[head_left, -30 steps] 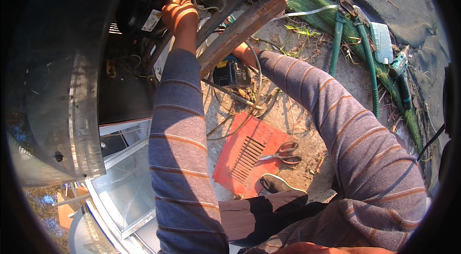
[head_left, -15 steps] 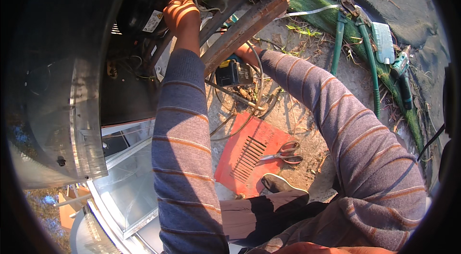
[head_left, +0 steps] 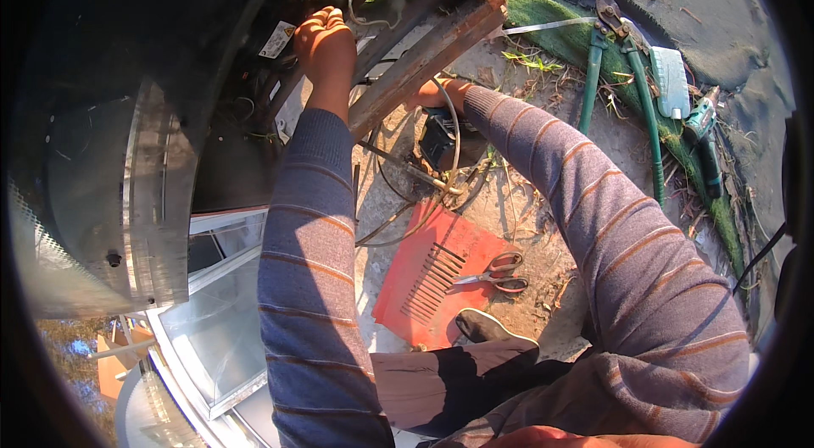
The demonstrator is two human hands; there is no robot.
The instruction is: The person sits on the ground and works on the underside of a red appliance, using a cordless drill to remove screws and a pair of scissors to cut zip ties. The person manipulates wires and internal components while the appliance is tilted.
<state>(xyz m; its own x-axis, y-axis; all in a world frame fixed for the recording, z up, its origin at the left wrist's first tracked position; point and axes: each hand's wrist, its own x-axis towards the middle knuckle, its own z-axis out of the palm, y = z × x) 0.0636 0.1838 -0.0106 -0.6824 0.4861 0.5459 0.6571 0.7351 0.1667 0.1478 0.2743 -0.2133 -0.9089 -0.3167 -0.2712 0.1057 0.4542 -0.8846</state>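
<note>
My left hand (head_left: 325, 43) is closed into a fist inside the dark open body of a machine (head_left: 254, 92), among wires and beside a white label (head_left: 277, 38). What it grips is hidden by the fingers. My right hand (head_left: 434, 95) reaches under a rusty angled frame bar (head_left: 424, 58) and is mostly hidden behind it, close to a black boxy part (head_left: 441, 139) with a looped wire (head_left: 454, 134). Both arms wear striped long sleeves.
A red vented panel (head_left: 428, 278) lies on the dirt with scissors (head_left: 496, 272) on it. Green-handled cutters (head_left: 623, 66) and a teal tool (head_left: 705, 139) rest at the right by a green mat. Sheet-metal housing (head_left: 153, 219) and a glass panel (head_left: 212, 329) sit left. My shoe (head_left: 483, 328) is below.
My left hand has shifted slightly lower and rightward inside the machine. The right hand stays tucked behind the frame bar.
</note>
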